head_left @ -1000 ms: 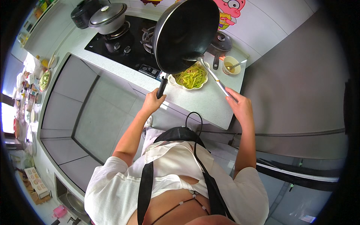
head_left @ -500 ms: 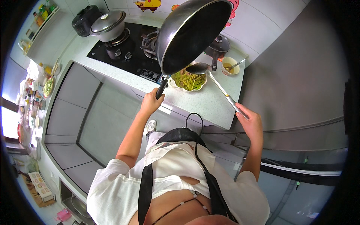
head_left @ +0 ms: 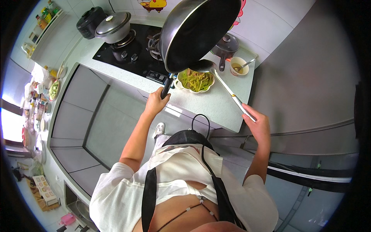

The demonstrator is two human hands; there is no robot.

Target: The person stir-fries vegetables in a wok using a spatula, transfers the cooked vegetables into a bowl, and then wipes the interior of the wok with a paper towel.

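Observation:
My left hand (head_left: 156,101) is closed round the handle of a large dark wok (head_left: 201,33), which is lifted and steeply tilted, its inside facing right. Below the wok's lower rim stands a white scalloped bowl (head_left: 181,86) on the counter, filled with green vegetable strips (head_left: 198,80) and some brownish pieces. In my right hand (head_left: 257,121) is the long pale handle of a ladle (head_left: 228,86). Its dark head reaches over the bowl's far edge, close to the wok's rim; I cannot tell whether they touch.
Behind the bowl sits a small lidded saucepan (head_left: 225,46), with a cup (head_left: 239,66) holding a spoon beside it. A black gas hob (head_left: 119,54) carries a lidded pot (head_left: 113,29) at the left. A large grey panel (head_left: 305,89) rises on the right. Crowded dishes line the left counter.
The ladle's head has shifted slightly up and left, nearer the wok. The wok has tilted a little further. Both hands keep their holds.

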